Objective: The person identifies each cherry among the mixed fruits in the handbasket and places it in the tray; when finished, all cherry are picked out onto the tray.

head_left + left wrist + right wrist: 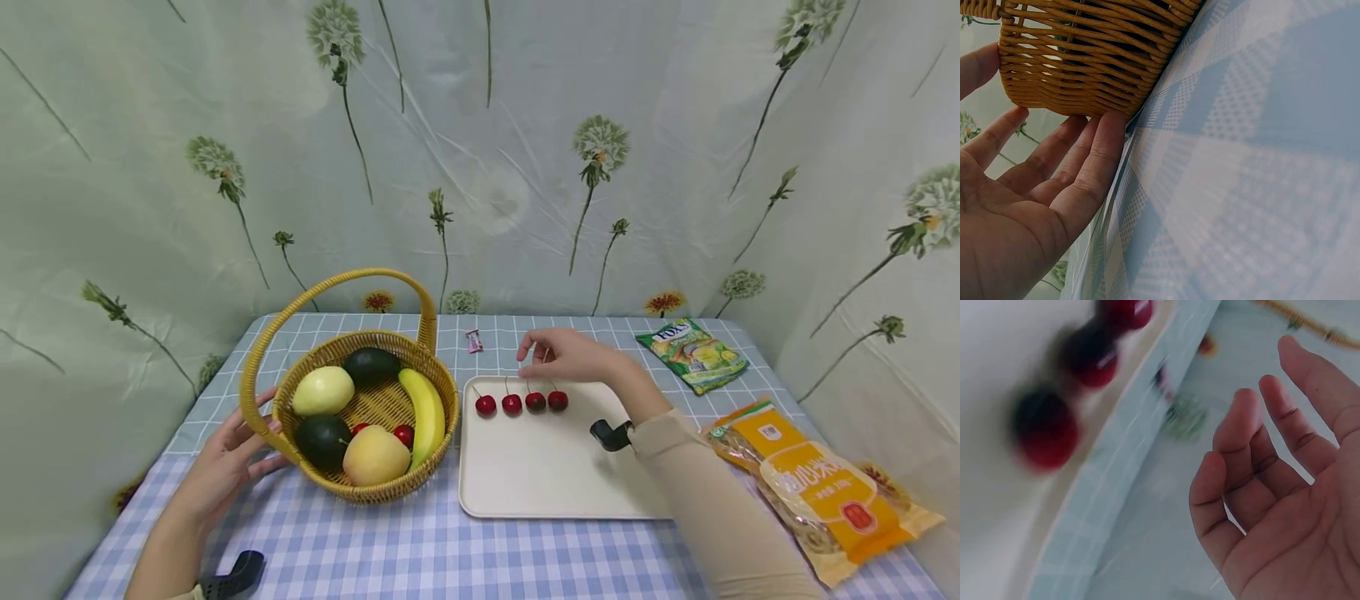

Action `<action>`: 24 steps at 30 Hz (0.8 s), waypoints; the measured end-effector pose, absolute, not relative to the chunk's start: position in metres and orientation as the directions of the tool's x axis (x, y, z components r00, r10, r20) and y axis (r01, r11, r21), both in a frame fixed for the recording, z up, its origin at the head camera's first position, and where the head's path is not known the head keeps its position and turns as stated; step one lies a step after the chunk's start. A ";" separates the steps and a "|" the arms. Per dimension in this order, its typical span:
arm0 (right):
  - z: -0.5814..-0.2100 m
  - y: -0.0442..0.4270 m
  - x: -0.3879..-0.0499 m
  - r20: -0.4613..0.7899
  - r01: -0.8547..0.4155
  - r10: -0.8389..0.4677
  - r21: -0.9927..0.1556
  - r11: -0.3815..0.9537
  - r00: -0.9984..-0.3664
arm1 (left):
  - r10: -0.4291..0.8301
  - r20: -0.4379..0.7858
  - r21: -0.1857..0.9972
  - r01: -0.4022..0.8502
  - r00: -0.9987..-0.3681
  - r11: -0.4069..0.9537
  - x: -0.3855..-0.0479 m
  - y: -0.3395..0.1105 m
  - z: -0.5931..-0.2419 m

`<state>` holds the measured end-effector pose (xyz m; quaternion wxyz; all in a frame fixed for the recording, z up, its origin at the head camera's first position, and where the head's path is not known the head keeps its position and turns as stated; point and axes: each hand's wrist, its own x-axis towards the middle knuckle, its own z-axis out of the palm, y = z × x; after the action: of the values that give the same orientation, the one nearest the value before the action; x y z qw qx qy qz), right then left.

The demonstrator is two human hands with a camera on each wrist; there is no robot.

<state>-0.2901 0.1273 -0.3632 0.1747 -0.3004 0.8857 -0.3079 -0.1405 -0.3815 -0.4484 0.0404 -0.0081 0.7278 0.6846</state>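
Observation:
A yellow wicker basket (367,493) with a tall handle stands left of the middle. Inside lie a banana (425,412), a peach (377,457), a pale yellow fruit (322,391), two dark green fruits that look like avocados and some red fruit. My left hand (225,458) rests its fingertips against the basket's left side, fingers mostly straight. Along the far edge of a cream tray (540,475), several red cherries (512,405) sit in a row with stems up. My right hand (576,360) hovers just above them, fingers loosely bent and holding nothing in the right wrist view.
Behind the tray lies a small wrapped candy (474,341). A green Fox's candy bag (693,354) is at the back right, and an orange food package (825,492) lies nearer on the right. The checked cloth (420,554) covers the table, with a floral curtain behind.

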 end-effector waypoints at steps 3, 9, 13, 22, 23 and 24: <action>-0.353 0.102 -0.286 -0.121 -0.469 -0.694 -0.655 0.593 -0.710 | 0.042 -0.073 0.995 -0.069 -0.996 0.071 -0.140 -0.381 -0.448; -0.342 0.051 -0.281 -0.159 -0.519 -0.778 -0.662 0.541 -0.608 | 0.040 -0.073 0.995 -0.070 -0.997 0.069 -0.140 -0.380 -0.446; -0.340 0.017 -0.278 -0.175 -0.581 -0.820 -0.626 0.520 -0.545 | 0.039 -0.075 0.995 -0.072 -0.996 0.075 -0.139 -0.380 -0.445; -0.341 -0.043 -0.268 -0.237 -0.682 -0.871 -0.547 0.485 -0.430 | 0.024 -0.090 0.990 -0.087 -0.996 0.107 -0.139 -0.379 -0.445; -0.341 -0.048 -0.267 -0.247 -0.684 -0.872 -0.544 0.486 -0.422 | 0.023 -0.090 0.990 -0.087 -0.996 0.109 -0.139 -0.379 -0.445; -0.342 -0.053 -0.267 -0.256 -0.690 -0.873 -0.536 0.485 -0.415 | 0.022 -0.091 0.990 -0.088 -0.996 0.110 -0.139 -0.379 -0.445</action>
<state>-0.2668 -0.0530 -0.3419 0.2581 -0.4754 0.8223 -0.1769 -0.1393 -0.3791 -0.4446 0.0413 -0.0223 0.7439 0.6667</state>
